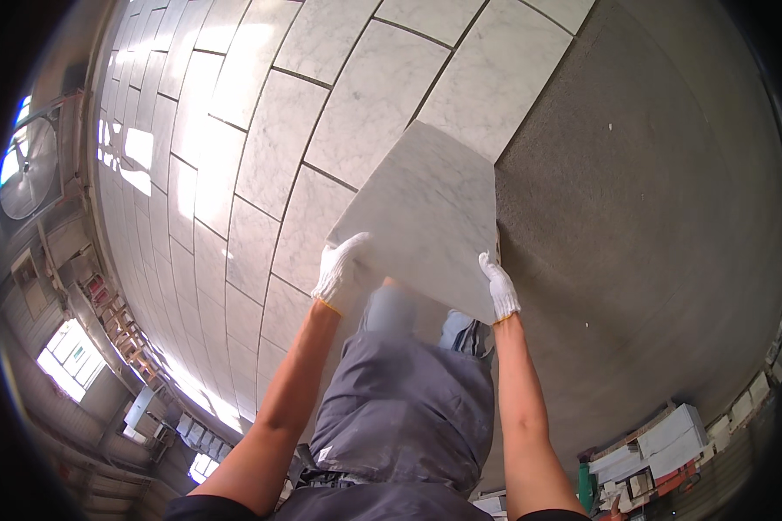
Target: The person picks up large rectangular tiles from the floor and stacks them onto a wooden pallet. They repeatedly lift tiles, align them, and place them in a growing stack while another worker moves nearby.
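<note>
A pale grey marble-look floor tile [421, 208] is held up in front of me, tilted over the floor. My left hand [343, 267], in a white knit glove, is closed on its near left edge. On the right edge sits my right hand [499, 286], gloved the same way, with the thumb on top and the other fingers hidden beneath. Behind the held tile, rows of laid tiles [365, 95] with dark joints spread away to the left. Their right border meets bare grey mortar-like floor [617, 200].
A large round fan [30, 165] stands at the far left by the wall. Stacked white slabs or boxes [673, 438] and red and green items lie at the lower right. Stacked goods [135, 343] and bright windows [71, 359] line the left side.
</note>
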`<state>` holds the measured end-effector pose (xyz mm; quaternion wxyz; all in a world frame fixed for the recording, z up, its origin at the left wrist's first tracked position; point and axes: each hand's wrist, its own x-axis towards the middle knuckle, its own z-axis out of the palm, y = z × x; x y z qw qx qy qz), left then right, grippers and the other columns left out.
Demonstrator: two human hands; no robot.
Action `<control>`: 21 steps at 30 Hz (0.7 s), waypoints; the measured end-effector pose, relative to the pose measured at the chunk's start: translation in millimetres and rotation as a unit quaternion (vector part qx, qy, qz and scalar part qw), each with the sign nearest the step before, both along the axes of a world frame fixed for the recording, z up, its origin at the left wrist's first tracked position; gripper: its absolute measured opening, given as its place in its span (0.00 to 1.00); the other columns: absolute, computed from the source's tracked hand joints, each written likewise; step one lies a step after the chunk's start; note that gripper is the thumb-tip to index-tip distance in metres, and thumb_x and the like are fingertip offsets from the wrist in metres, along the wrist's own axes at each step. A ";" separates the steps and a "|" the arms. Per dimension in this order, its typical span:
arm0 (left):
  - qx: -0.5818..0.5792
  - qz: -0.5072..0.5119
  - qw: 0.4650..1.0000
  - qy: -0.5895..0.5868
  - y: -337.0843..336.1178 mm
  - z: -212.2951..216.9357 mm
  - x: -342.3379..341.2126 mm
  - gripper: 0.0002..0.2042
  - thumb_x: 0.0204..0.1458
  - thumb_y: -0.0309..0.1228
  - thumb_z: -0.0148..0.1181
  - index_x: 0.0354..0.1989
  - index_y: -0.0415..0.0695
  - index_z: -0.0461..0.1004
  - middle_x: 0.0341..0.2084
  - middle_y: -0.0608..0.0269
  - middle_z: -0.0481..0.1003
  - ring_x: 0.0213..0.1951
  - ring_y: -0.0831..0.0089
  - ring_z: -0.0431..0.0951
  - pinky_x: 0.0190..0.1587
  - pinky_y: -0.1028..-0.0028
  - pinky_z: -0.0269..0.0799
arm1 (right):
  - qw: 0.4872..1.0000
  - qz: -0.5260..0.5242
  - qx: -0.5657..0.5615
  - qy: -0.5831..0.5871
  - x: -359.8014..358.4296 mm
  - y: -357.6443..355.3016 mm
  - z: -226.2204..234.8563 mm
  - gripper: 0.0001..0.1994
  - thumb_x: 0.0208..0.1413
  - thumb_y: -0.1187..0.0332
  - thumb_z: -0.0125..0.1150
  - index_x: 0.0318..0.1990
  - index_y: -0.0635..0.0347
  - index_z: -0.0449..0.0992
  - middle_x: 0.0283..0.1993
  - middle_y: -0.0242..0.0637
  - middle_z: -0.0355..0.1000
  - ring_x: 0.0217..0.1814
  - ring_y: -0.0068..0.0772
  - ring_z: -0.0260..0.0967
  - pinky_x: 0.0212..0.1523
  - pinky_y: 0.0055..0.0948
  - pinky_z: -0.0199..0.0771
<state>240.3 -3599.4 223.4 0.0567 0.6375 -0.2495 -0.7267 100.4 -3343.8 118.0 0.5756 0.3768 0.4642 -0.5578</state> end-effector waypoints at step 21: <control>-0.022 -0.017 0.999 -0.027 -13.9 -23.5 14.7 0.06 0.59 0.26 0.58 0.40 0.36 0.77 0.33 0.59 0.79 0.35 0.69 0.82 0.38 0.69 0.82 | 0.998 -0.002 0.023 0.062 28.6 10.7 -38.3 0.16 0.66 0.59 0.59 0.55 0.57 0.71 0.44 0.34 0.77 0.40 0.29 0.77 0.41 0.31 0.79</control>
